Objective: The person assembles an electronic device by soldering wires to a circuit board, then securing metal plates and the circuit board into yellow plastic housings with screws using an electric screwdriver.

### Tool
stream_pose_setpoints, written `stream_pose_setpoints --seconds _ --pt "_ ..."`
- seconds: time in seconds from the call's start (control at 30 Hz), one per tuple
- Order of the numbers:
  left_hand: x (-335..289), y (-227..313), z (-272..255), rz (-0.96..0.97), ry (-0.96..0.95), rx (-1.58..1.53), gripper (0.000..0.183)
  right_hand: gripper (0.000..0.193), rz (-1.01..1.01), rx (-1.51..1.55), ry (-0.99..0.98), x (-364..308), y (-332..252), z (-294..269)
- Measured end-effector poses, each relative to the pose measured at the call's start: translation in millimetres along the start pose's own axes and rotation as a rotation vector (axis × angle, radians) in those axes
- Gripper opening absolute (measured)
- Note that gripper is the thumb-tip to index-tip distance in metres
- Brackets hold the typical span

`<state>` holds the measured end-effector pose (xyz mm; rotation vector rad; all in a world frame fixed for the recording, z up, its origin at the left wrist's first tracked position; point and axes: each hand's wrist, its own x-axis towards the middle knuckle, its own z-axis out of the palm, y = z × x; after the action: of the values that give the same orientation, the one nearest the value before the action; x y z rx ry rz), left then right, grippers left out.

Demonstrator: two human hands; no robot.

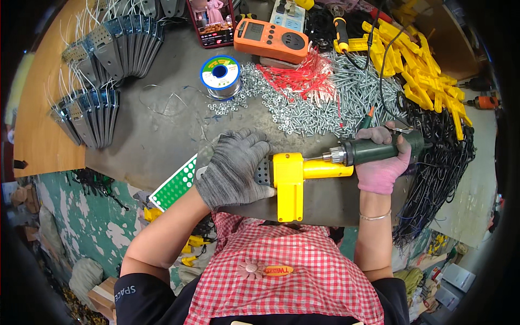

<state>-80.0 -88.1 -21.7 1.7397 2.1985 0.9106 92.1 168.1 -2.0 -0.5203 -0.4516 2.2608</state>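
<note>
My left hand (233, 170), in a grey knitted glove, is closed over a perforated dark metal plate (263, 172), its thumb against the yellow plastic handle housing (288, 187) joined to it. My right hand (382, 168), in a pink glove with greyish fingers, is wrapped round a dark green electric screwdriver (364, 152). The screwdriver lies level, its thin bit pointing left and reaching the housing's upper right side. Whether the bit sits on a screw is too small to tell. A green card with white dots (176, 184) lies partly under my left forearm and hand.
Behind the hands lie heaps of screws (319, 116), nuts (252, 81) and red-and-white wire pieces (303, 76), beside a solder spool (220, 81), orange meter (271, 40) and phone (211, 21). Yellow housings (428, 76) and black cables (444, 162) fill the right; wired metal plates (89, 116) stand left.
</note>
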Motion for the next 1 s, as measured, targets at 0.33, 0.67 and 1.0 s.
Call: stream_pose_setpoints --seconds 0.33,0.67,1.0 --pt "6 0 -5 0.019 -0.037 0.023 0.069 0.033 0.013 0.0 -0.193 -2 5 10" --pt "58 -14 22 -0.241 0.247 0.252 0.013 0.033 0.062 0.031 -0.186 0 3 8" --pt "21 5 -4 -0.139 0.32 0.051 0.02 0.035 0.044 0.001 -0.191 -1 4 8"
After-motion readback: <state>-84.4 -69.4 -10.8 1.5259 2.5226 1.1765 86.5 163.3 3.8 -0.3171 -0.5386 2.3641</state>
